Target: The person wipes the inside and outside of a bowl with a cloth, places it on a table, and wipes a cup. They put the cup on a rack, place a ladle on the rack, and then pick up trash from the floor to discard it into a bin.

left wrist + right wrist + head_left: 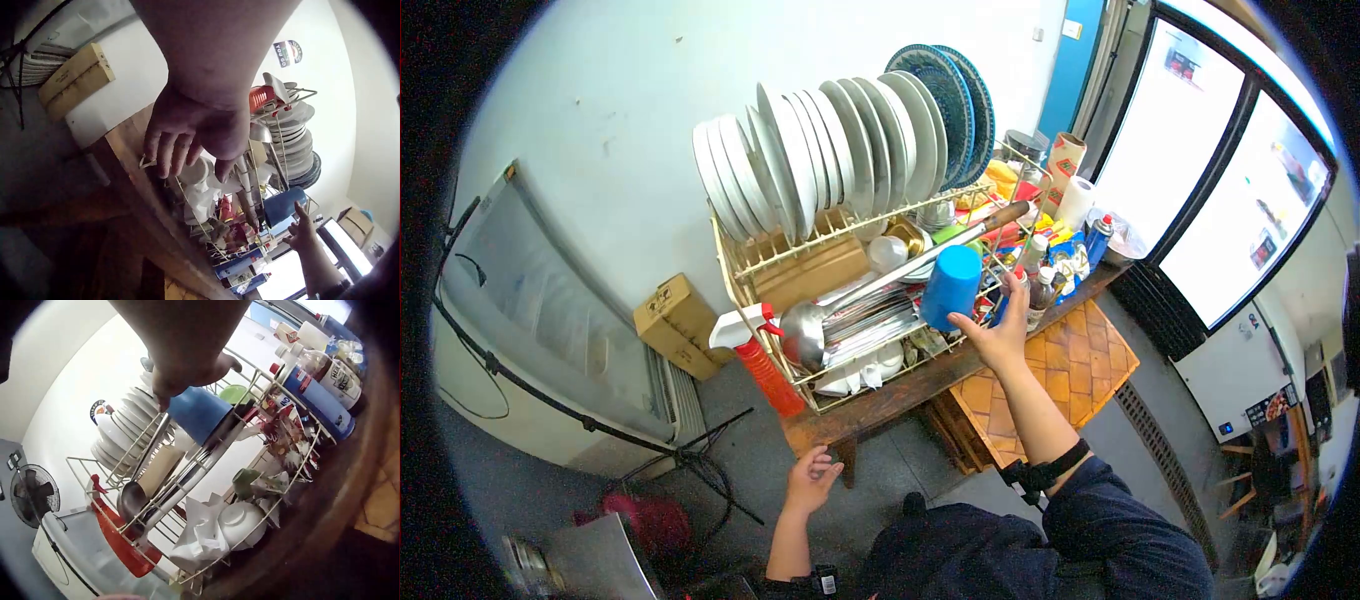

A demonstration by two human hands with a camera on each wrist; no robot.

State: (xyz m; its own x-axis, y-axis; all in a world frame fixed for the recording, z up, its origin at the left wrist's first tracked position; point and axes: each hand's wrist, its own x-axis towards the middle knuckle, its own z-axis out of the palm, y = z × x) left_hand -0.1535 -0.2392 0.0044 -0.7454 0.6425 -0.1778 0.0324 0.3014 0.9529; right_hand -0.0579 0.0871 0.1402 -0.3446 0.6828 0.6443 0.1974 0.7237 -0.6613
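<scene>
A blue plastic cup [951,288] sits tilted, open end down, on the cutlery in the wire dish rack [820,232]. My right hand [1000,335] is beside it, thumb right at the cup's lower edge and the other fingers spread away to the right. In the right wrist view this hand [194,369] reaches over the cup [201,415] with thumb and fingers apart. My left hand [810,482] hangs loosely curled in front of the table edge, holding nothing. A metal ladle [803,335] lies beside the cutlery in the rack.
White plates [800,160] and blue-patterned plates [960,115] stand on the rack's upper tier. A red spray bottle [765,375] stands at its left end. Sauce bottles [1040,292] and a spray can [1099,240] are to the right. A tile-patterned stool top [1060,370] is below the table.
</scene>
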